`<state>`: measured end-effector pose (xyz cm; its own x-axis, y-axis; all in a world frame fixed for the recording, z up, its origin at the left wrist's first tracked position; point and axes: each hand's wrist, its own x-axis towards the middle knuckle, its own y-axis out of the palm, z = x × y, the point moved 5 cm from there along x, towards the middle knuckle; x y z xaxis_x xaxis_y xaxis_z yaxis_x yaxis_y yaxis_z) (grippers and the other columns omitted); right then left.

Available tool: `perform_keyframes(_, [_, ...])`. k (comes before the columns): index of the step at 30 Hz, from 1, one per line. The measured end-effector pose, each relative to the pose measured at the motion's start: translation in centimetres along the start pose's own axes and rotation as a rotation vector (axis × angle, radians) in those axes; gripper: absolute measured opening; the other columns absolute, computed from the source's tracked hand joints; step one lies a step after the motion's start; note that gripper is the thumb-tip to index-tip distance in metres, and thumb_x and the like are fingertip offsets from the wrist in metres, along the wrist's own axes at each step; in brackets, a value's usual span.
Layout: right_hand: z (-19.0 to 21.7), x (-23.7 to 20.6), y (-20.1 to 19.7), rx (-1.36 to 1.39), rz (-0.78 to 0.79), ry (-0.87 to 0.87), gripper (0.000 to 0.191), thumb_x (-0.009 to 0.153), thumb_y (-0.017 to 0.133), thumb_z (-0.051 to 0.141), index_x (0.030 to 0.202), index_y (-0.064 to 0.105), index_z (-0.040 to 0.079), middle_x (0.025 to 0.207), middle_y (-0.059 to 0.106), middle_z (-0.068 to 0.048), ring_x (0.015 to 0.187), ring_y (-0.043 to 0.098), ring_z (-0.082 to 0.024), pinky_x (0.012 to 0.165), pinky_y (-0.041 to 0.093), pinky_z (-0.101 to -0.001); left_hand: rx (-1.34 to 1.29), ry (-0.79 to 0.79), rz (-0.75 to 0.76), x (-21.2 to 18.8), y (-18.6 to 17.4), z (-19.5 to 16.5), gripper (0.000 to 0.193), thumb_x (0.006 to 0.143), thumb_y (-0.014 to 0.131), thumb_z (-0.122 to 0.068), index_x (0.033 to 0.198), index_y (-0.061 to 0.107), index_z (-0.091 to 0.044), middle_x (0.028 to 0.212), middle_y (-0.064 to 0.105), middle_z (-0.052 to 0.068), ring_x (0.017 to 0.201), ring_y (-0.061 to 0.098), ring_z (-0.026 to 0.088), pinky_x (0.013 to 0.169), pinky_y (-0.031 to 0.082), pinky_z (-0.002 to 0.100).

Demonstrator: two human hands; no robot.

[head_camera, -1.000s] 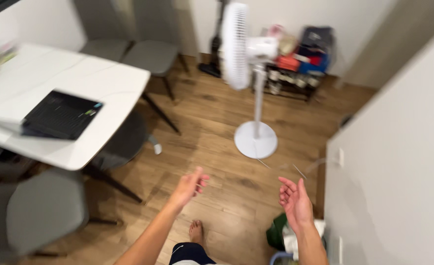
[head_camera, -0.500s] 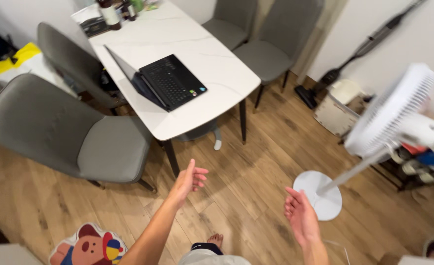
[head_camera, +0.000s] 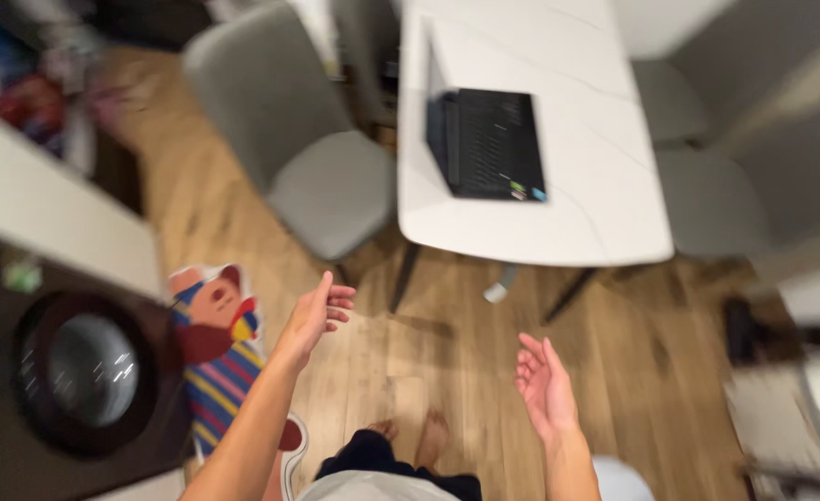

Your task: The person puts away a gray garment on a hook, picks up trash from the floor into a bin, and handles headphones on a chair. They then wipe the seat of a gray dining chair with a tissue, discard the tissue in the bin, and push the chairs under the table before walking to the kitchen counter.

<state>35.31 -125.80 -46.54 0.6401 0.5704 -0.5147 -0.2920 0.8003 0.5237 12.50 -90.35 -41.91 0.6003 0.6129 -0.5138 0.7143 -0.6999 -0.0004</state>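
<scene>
My left hand [head_camera: 315, 315] is raised over the wooden floor [head_camera: 447, 343], fingers loosely apart, holding nothing. My right hand [head_camera: 544, 385] is held palm up to the right of it, fingers spread and empty. Both hang in the air in front of a white table [head_camera: 605, 213] with an open black laptop [head_camera: 486, 141] on it. My bare feet [head_camera: 414, 434] show below, between the arms. The picture is blurred by motion.
Grey chairs stand left [head_camera: 308, 158] and right [head_camera: 744, 176] of the table. A front-loading washing machine [head_camera: 76, 371] is at the lower left under a white counter [head_camera: 48, 213]. A colourful cartoon floor mat [head_camera: 219, 343] lies beside it.
The view has swung left: the white fan has left the picture, and the washing machine and counter have come in. The table now lies straight ahead. Both hands stay raised and empty.
</scene>
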Motion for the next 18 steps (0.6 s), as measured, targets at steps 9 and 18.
perform_keyframes(9, [-7.5, 10.3, 17.9, -0.451, 0.473, 0.312, 0.048, 0.105, 0.051, 0.045, 0.13, 0.063, 0.006, 0.086, 0.065, 0.002, 0.075, 0.057, -0.009, 0.065, 0.044, -0.0238, -0.399, 0.037, -0.592, -12.8, -15.0, 9.2, 0.062, 0.104, 0.038, -0.057, 0.112, 0.074, -0.006, 0.089, 0.07, 0.001, 0.072, 0.062, 0.011, 0.063, 0.045, 0.028])
perform_keyframes(18, [-30.3, 3.1, 33.6, -0.97, 0.882, 0.636, 0.048, 0.104, 0.049, 0.047, 0.13, 0.062, 0.008, 0.086, 0.064, 0.003, 0.077, 0.058, -0.008, 0.068, 0.045, -0.0247, -0.826, 0.113, -1.174, -35.1, -19.5, 27.2, 0.063, 0.103, 0.039, -0.058, 0.113, 0.074, -0.006, 0.088, 0.071, 0.002, 0.072, 0.062, 0.01, 0.065, 0.048, 0.026])
